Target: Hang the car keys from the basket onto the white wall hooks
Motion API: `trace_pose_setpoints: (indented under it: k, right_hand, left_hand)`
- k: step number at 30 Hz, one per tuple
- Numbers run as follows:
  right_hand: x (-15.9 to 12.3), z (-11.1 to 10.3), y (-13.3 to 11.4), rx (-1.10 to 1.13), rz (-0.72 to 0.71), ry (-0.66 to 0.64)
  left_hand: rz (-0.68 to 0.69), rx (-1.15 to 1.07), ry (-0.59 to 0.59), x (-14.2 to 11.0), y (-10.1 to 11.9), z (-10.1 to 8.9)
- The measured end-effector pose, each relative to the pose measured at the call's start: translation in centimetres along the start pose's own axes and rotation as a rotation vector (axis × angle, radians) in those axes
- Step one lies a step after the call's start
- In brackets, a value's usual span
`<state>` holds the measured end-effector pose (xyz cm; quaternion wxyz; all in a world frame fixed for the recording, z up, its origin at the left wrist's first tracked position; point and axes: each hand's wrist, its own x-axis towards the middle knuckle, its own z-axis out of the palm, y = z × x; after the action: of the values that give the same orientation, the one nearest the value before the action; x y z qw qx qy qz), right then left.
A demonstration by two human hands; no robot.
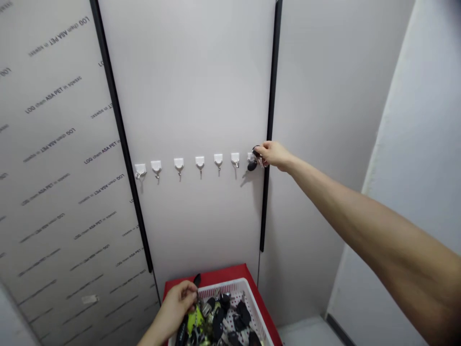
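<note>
My right hand reaches out to the wall and pinches a black key fob on a ring at the rightmost white hook. Several other white adhesive hooks run in a row to the left, all bare. Low in view, my left hand is closed on a dark key item at the left edge of a white perforated basket. The basket holds several black key fobs and a yellow-green one.
The basket rests on a red surface against the white wall panel. Black vertical strips divide the panels. A film-covered panel with printed text stands at the left. A grey floor shows at the lower right.
</note>
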<state>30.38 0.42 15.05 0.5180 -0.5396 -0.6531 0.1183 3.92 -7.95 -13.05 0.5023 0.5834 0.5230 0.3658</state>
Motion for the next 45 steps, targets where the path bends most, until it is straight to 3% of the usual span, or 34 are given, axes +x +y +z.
trace_pose_setpoints:
  k: [2, 5, 9, 12, 15, 19, 22, 25, 40, 45]
  right_hand:
    - [-1.9, 1.4, 0.6, 0.025, -0.031, -0.201]
    - [-7.3, 5.0, 3.3, 0.099, -0.012, -0.529]
    - [-16.4, 10.5, 9.0, 0.097, 0.064, -0.745]
    - [-19.7, 13.1, 11.4, 0.086, 0.078, -0.937]
    - [-18.4, 13.9, 9.8, 0.147, 0.064, -0.896]
    - [-13.6, 13.5, 3.4, 0.661, 0.152, -0.714]
    - [-11.0, 13.3, -0.6, 0.94, 0.151, -0.766]
    - [-10.1, 13.5, -2.1, 1.02, 0.176, -0.848]
    - [-11.9, 15.8, -0.6, 1.003, 0.265, -0.972]
    - [-13.0, 17.2, 0.6, 0.919, 0.279, -0.998]
  left_hand:
    - [0.007, -0.037, 0.038, 0.1, 0.6, -0.6]
    - [0.02, -0.143, 0.117, 0.1, 1.5, -1.5]
    - [-0.01, -0.338, 0.185, 0.1, 1.7, -2.0]
    - [-0.066, -0.444, 0.153, 0.3, 1.9, -1.9]
    - [-0.07, -0.515, 0.099, 0.9, 3.8, -2.4]
    - [0.116, -0.526, -0.097, 1.3, 10.4, -3.6]
    - [0.223, -0.458, -0.246, 1.2, 15.4, -4.2]
    - [0.234, -0.377, -0.308, 1.0, 17.7, -4.3]
    - [0.181, -0.431, -0.477, 1.1, 14.1, -4.4]
    - [0.129, -0.414, -0.453, 1.1, 12.0, -4.1]
